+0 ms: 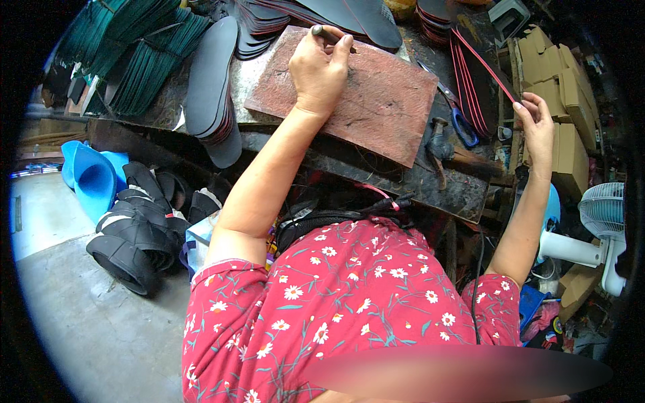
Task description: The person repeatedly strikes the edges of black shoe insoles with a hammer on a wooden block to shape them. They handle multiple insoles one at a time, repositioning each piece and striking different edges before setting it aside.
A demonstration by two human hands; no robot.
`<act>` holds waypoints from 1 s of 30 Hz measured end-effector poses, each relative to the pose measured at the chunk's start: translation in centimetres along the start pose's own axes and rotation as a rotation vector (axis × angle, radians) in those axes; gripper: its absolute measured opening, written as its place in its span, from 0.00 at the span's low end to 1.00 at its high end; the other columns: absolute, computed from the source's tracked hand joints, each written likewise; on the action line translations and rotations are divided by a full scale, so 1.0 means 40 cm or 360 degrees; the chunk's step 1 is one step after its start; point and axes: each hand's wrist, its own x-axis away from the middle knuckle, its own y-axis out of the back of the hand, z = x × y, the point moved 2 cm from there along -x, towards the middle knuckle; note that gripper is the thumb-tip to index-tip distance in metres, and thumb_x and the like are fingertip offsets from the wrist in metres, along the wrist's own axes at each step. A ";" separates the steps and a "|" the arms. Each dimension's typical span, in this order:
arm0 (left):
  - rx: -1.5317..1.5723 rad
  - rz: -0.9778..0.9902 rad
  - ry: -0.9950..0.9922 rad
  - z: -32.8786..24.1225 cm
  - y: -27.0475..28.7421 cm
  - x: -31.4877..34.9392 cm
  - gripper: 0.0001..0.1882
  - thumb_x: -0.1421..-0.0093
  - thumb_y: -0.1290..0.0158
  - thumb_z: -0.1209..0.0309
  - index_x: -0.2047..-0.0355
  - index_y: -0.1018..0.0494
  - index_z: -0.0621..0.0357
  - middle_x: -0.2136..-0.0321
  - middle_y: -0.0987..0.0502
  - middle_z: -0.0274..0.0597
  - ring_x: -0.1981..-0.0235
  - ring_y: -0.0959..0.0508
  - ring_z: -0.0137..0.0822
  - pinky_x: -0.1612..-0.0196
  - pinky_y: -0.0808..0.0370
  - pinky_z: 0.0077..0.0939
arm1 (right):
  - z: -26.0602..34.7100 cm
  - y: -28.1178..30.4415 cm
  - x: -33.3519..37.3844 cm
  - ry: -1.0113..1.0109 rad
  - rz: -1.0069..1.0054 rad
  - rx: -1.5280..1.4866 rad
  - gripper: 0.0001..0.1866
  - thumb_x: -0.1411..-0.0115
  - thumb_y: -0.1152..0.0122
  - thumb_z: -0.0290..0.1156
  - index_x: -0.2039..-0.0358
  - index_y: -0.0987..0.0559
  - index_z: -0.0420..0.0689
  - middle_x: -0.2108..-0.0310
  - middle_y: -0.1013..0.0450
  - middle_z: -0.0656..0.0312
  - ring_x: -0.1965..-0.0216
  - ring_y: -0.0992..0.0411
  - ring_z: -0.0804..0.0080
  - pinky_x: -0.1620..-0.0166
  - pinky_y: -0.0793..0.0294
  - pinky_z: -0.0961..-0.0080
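Note:
My left hand (pixel 318 75) is over a reddish-brown board (pixel 390 101), its fingers closed around a short dark rod-shaped tool (pixel 318 31) whose blunt end sticks out. The tool's lower end is hidden from me. Out to the right, my right hand (pixel 537 127) pinches the near end of a black insole with a red edge (pixel 487 64). That insole slants up off a stack of similar red-edged insoles (pixel 465 87). Between the board and this stack lie blue-handled scissors (pixel 462 126) and a hammer (pixel 440 144) with a wooden handle.
Black insoles (pixel 209 80) are stacked left of the board, and more lie behind it. Bundled green sheets (pixel 158 64) fill the far left of the workbench (pixel 262 142). Rolled black pieces (pixel 134 245) lie on the floor at left. Cardboard boxes (pixel 571 158) and a white fan (pixel 601 208) stand right.

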 end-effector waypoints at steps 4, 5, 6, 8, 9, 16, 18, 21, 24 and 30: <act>-0.0097 0.0021 -0.0062 -0.008 0.010 0.001 0.07 0.41 0.40 0.70 0.69 0.25 0.59 0.75 0.20 0.37 0.73 0.19 0.30 0.68 0.23 0.22 | -0.019 -0.065 0.009 0.0033 0.0361 0.0290 0.27 0.47 0.29 0.43 0.50 0.25 0.44 0.62 0.24 0.57 0.63 0.28 0.74 0.57 0.28 0.73; -0.0115 0.0067 -0.0032 -0.009 0.011 0.002 0.07 0.40 0.41 0.71 0.67 0.26 0.61 0.73 0.19 0.38 0.71 0.19 0.28 0.66 0.23 0.20 | -0.028 -0.071 0.012 -0.0050 0.0460 0.0298 0.27 0.47 0.29 0.41 0.49 0.25 0.45 0.62 0.25 0.59 0.65 0.29 0.74 0.58 0.27 0.73; -0.0142 0.0113 0.0006 -0.009 0.012 0.003 0.07 0.39 0.42 0.72 0.66 0.27 0.63 0.71 0.19 0.38 0.69 0.19 0.25 0.64 0.23 0.18 | -0.035 -0.068 0.014 -0.0075 0.0328 0.0296 0.27 0.46 0.29 0.41 0.49 0.26 0.45 0.62 0.25 0.59 0.65 0.29 0.74 0.58 0.27 0.73; -0.0101 0.0093 0.0007 -0.009 0.013 0.004 0.08 0.39 0.42 0.71 0.65 0.27 0.63 0.71 0.19 0.38 0.69 0.19 0.26 0.64 0.23 0.19 | -0.045 -0.052 0.018 -0.0162 0.0214 0.0217 0.26 0.46 0.29 0.40 0.48 0.26 0.46 0.62 0.25 0.60 0.66 0.29 0.74 0.58 0.27 0.72; -0.0076 0.0082 -0.0016 -0.009 0.012 0.004 0.08 0.39 0.42 0.71 0.65 0.27 0.63 0.71 0.18 0.39 0.70 0.19 0.26 0.64 0.23 0.19 | -0.047 -0.041 0.019 -0.0178 0.0130 0.0156 0.26 0.46 0.29 0.39 0.49 0.26 0.47 0.62 0.26 0.60 0.66 0.30 0.75 0.61 0.27 0.74; -0.0192 -0.0002 0.0137 0.030 0.009 0.008 0.09 0.44 0.39 0.65 0.69 0.24 0.55 0.76 0.19 0.39 0.74 0.18 0.38 0.66 0.24 0.31 | -0.057 -0.083 0.042 0.0238 0.0506 0.0746 0.25 0.45 0.33 0.49 0.55 0.23 0.43 0.57 0.24 0.53 0.55 0.27 0.64 0.50 0.29 0.69; -0.0123 0.0008 0.0243 0.039 0.021 0.014 0.08 0.43 0.40 0.66 0.70 0.24 0.57 0.76 0.19 0.38 0.73 0.18 0.37 0.65 0.24 0.29 | -0.070 -0.097 0.040 0.0124 0.0431 0.0573 0.25 0.47 0.32 0.48 0.56 0.23 0.43 0.58 0.24 0.54 0.56 0.27 0.64 0.51 0.29 0.69; -0.0037 0.0080 0.0377 0.043 0.028 0.031 0.08 0.42 0.41 0.67 0.70 0.25 0.58 0.75 0.18 0.38 0.73 0.18 0.33 0.65 0.24 0.28 | -0.083 -0.093 0.030 0.0207 0.0301 0.0773 0.24 0.47 0.30 0.46 0.57 0.23 0.43 0.59 0.24 0.56 0.57 0.27 0.65 0.52 0.28 0.68; 0.0077 0.0071 0.0420 0.045 0.028 0.039 0.08 0.42 0.40 0.67 0.69 0.25 0.58 0.75 0.18 0.39 0.73 0.18 0.34 0.64 0.24 0.28 | -0.101 -0.072 0.029 -0.0117 0.0474 0.0323 0.22 0.47 0.29 0.41 0.56 0.23 0.44 0.59 0.24 0.58 0.60 0.27 0.70 0.56 0.27 0.71; 0.0099 -0.0005 0.0375 0.058 0.027 0.035 0.08 0.42 0.41 0.66 0.68 0.25 0.57 0.74 0.18 0.38 0.73 0.19 0.33 0.64 0.24 0.27 | -0.114 -0.029 0.046 -0.0286 0.0288 -0.0015 0.23 0.44 0.31 0.40 0.51 0.24 0.45 0.57 0.25 0.56 0.59 0.28 0.76 0.59 0.29 0.79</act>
